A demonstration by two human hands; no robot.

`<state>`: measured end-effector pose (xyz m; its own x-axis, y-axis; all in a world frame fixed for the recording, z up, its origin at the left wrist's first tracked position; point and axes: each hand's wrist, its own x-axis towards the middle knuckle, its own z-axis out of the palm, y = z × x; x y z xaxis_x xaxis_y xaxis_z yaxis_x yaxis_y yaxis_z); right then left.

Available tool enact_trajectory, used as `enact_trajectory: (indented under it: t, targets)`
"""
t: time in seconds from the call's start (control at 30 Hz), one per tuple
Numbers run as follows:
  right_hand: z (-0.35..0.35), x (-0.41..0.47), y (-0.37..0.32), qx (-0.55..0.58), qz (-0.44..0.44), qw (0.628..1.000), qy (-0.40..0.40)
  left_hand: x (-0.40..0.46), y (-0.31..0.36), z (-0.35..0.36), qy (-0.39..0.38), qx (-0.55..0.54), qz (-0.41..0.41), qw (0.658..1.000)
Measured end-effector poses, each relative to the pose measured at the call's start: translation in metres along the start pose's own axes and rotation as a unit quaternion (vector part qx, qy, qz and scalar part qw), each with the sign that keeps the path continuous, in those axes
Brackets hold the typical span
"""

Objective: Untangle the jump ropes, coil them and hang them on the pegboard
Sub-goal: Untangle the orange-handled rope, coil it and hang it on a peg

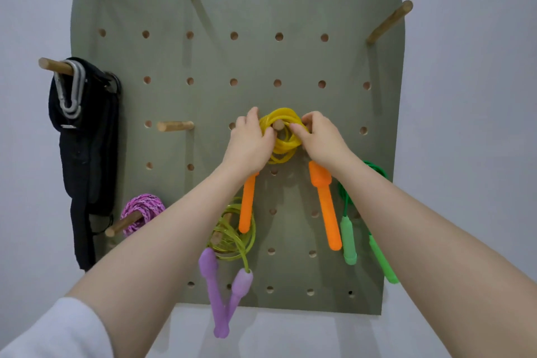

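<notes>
Pale wall behind, the pegboard [290, 61] carries a yellow coil [283, 136] on its middle peg [278, 125], both hands' grip, left hand [250, 145] and right hand [322, 139], pinching it; released loosely, loops could slip off.

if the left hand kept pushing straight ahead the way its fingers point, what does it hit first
Most likely the pegboard face just behind the yellow coil that the left hand grips at the peg; depth is hard to judge.
</notes>
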<state>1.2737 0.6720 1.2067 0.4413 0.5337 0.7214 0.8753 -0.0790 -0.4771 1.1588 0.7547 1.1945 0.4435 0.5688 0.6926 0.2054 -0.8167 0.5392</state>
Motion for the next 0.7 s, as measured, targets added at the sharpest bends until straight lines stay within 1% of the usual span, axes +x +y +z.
enact_trajectory:
  t: [0.03,0.1,0.13,0.2,0.23,0.3,0.33,0.4,0.47,0.53,0.6,0.7]
  targets:
    - [0.003,0.004,0.001,0.01,0.002,1.0,0.001,0.001,0.002,0.001,0.0,-0.044,-0.039,0.998]
    - [0.008,0.007,0.0,0.013,0.001,1.0,0.006,0.003,0.001,-0.001,-0.016,-0.156,-0.093,0.983]
    - [0.011,0.007,-0.002,0.017,0.001,1.0,0.008,0.003,0.002,-0.006,-0.037,-0.197,-0.114,0.973]
    - [0.016,0.006,-0.002,0.043,0.008,0.999,0.005,0.003,0.001,-0.014,-0.091,-0.239,-0.14,0.957]
    - [0.018,0.006,-0.002,0.076,0.019,0.997,-0.002,0.001,0.001,-0.016,-0.106,-0.257,-0.128,0.952]
    - [0.016,-0.001,-0.007,0.191,0.044,0.98,-0.037,-0.006,0.004,-0.017,-0.109,-0.305,-0.07,0.943]
    - [0.014,-0.007,-0.009,0.249,0.043,0.966,-0.053,-0.013,0.007,-0.019,-0.103,-0.323,-0.034,0.94]
    - [0.007,-0.026,-0.015,0.314,0.004,0.948,-0.047,-0.028,0.01,-0.024,-0.079,-0.326,0.031,0.942]
    - [0.0,-0.05,-0.016,0.343,-0.034,0.938,-0.023,-0.045,0.007,-0.03,-0.068,-0.343,0.057,0.935]
    - [-0.002,-0.08,-0.014,0.341,-0.052,0.939,-0.008,-0.063,0.005,-0.035,-0.079,-0.377,0.053,0.921]
    - [0.003,-0.108,-0.011,0.323,-0.034,0.946,-0.023,-0.079,0.004,-0.035,-0.088,-0.39,0.038,0.916]
    - [0.006,-0.144,-0.014,0.324,0.017,0.945,-0.046,-0.101,0.007,-0.042,-0.075,-0.388,0.023,0.918]
